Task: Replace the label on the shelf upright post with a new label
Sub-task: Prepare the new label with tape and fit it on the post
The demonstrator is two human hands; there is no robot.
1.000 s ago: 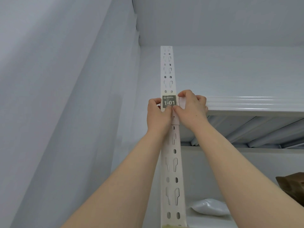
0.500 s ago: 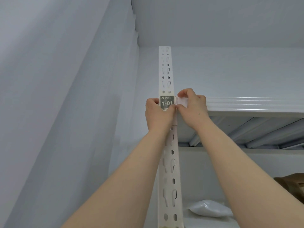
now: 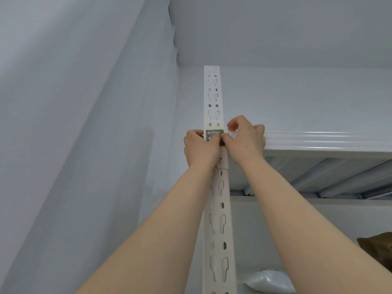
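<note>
A white perforated upright post [image 3: 213,98] runs up the middle of the head view. A dark grey label [image 3: 214,133] with white print sits on it at the height of the top shelf. My left hand [image 3: 200,148] presses its thumb over the label's lower part and hides most of the number. My right hand [image 3: 246,139] touches the label's right edge with its thumb, and its curled fingers pinch a small white piece [image 3: 232,133] beside the post.
The white top shelf [image 3: 328,143] runs right from the post, with ribs under it. A white bag [image 3: 267,281] lies on a lower shelf, and a brown thing [image 3: 377,245] shows at the right edge. A grey wall fills the left side.
My left thumb has slid up over the label and now covers the number. Both hands stay at the same spot on the post.
</note>
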